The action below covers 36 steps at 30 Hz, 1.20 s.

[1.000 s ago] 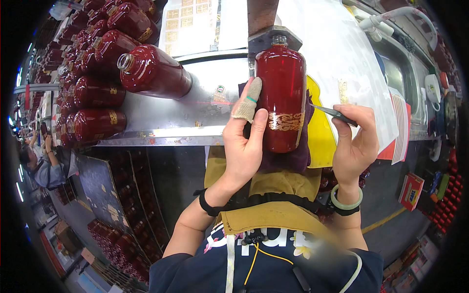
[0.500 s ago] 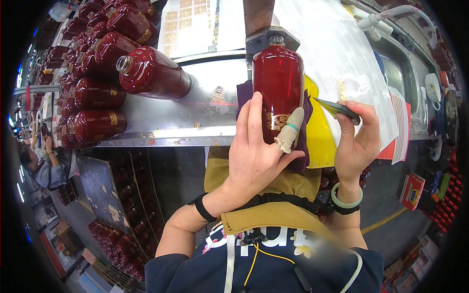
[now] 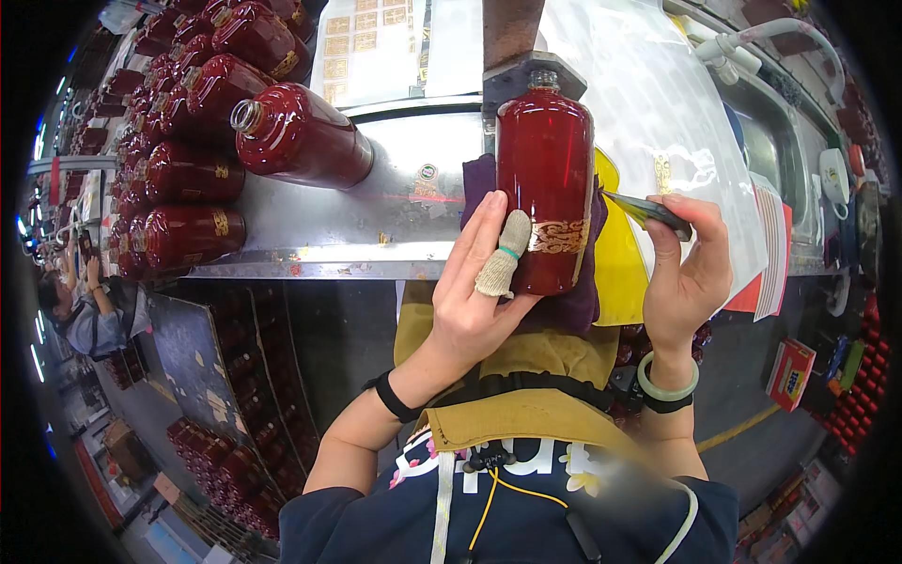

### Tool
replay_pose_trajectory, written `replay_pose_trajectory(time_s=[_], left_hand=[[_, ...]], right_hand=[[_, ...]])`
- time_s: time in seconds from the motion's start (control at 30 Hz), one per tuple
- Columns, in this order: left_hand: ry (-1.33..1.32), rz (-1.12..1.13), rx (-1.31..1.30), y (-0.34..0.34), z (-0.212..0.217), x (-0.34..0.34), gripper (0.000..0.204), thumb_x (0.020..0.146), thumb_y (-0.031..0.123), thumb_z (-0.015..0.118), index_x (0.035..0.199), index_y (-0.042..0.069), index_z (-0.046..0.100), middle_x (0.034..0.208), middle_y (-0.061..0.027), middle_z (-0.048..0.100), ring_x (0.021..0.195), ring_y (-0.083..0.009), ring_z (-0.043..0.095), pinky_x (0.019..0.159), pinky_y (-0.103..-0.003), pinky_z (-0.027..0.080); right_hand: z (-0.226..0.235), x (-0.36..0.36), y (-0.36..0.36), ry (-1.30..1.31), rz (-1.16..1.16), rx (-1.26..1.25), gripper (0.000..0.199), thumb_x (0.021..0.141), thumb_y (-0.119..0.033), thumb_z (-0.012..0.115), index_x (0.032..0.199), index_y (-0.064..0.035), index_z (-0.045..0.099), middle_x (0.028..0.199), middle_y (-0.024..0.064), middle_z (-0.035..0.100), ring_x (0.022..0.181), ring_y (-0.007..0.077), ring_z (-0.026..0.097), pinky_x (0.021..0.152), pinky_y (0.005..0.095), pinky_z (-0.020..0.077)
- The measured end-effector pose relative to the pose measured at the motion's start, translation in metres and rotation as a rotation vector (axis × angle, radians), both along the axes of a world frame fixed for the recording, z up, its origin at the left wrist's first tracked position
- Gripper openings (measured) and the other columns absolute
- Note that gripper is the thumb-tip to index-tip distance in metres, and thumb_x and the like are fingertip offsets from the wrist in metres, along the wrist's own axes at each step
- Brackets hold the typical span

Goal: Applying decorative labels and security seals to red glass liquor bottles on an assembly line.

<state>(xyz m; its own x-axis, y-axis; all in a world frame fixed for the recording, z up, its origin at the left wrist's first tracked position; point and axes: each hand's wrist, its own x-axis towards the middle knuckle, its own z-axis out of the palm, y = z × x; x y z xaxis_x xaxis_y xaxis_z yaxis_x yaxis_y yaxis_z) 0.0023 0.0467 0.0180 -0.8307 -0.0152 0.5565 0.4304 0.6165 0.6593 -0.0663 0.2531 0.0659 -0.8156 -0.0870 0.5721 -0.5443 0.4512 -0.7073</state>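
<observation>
A red glass bottle [image 3: 543,169] with a clear open neck and a gold band decal near its base lies on a dark purple cloth [image 3: 477,183], neck away from me. Along its left side lies my left hand [image 3: 474,282], fingers together against the glass, thumb near the base. One finger wears a knitted cot [image 3: 503,256] with a green band. Right of the bottle, my right hand [image 3: 691,258] pinches dark pointed tweezers [image 3: 662,212], their tip close to the bottle's right side. Beyond the tweezers, a small gold decal [image 3: 662,174] lies on a wet white sheet [image 3: 620,85].
Several red bottles [image 3: 193,179] crowd the left, one bottle [image 3: 305,141] nearer the middle of the metal table [image 3: 395,240]. A sheet of gold decals [image 3: 362,47] lies at the back. Yellow cloth [image 3: 620,282] and a sink [image 3: 766,141] are at right. Another person [image 3: 89,305] is far left.
The bottle has been rolled, so its gold band now shows more fully. My left hand's fingers have shifted from the bottle's front to its left side. The right hand and tweezers stay almost in place.
</observation>
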Motion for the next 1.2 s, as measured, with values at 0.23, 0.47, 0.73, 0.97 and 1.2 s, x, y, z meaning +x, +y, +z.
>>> replay_pose_trajectory(time_s=[0.23, 0.47, 0.73, 0.97, 1.2], left_hand=[[0.05, 0.001, -0.026, -0.002, -0.01, 0.007, 0.072, 0.063, -0.001, 0.092, 0.13, -0.008, 0.066, 0.145, -0.032, 0.058, 0.13, -0.0465, 0.062, 0.108, -0.049, 0.052], [-0.093, 0.016, 0.216, 0.001, -0.008, 0.009, 0.075, 0.068, -0.006, 0.089, 0.138, -0.008, 0.06, 0.142, -0.0279, 0.062, 0.129, -0.0404, 0.064, 0.109, -0.046, 0.052], [-0.082, 0.092, 0.173, 0.007, 0.003, 0.002, 0.086, 0.067, 0.006, 0.096, 0.143, -0.007, 0.058, 0.135, -0.0222, 0.066, 0.109, -0.0312, 0.071, 0.095, -0.038, 0.058], [-0.128, 0.069, 0.257, 0.005, -0.006, 0.007, 0.096, 0.068, 0.004, 0.095, 0.151, -0.004, 0.047, 0.139, -0.0168, 0.062, 0.122, -0.0305, 0.063, 0.105, -0.04, 0.051], [-0.091, 0.064, 0.175, 0.005, -0.001, 0.006, 0.089, 0.069, 0.006, 0.095, 0.146, -0.005, 0.051, 0.14, -0.017, 0.062, 0.123, -0.0321, 0.062, 0.107, -0.043, 0.048]], right_hand=[[0.003, 0.0, -0.004, 0.033, 0.062, 0.04, 0.026, 0.084, 0.01, 0.077, 0.106, -0.0005, 0.07, 0.098, 0.0105, 0.074, 0.091, 0.024, 0.068, 0.08, 0.0322, 0.0557], [0.011, 0.007, -0.008, 0.302, 0.199, 0.466, 0.029, 0.069, -0.014, 0.076, 0.097, -0.0155, 0.081, 0.103, -0.0011, 0.076, 0.091, 0.0198, 0.063, 0.08, 0.0351, 0.0471], [0.026, -0.01, -0.011, 0.382, 0.19, 0.57, 0.038, 0.07, -0.017, 0.078, 0.107, -0.0133, 0.079, 0.096, -0.0043, 0.073, 0.075, 0.0158, 0.055, 0.073, 0.0326, 0.0412], [0.026, 0.0, -0.024, 0.294, 0.445, 0.558, 0.036, 0.07, -0.019, 0.08, 0.106, -0.0143, 0.078, 0.096, -0.005, 0.071, 0.08, 0.0164, 0.055, 0.072, 0.0332, 0.0422], [0.015, -0.012, -0.019, 0.431, 0.37, 0.546, 0.031, 0.072, -0.022, 0.074, 0.102, -0.0164, 0.079, 0.102, -0.0052, 0.071, 0.079, 0.0157, 0.056, 0.076, 0.0318, 0.0424]])
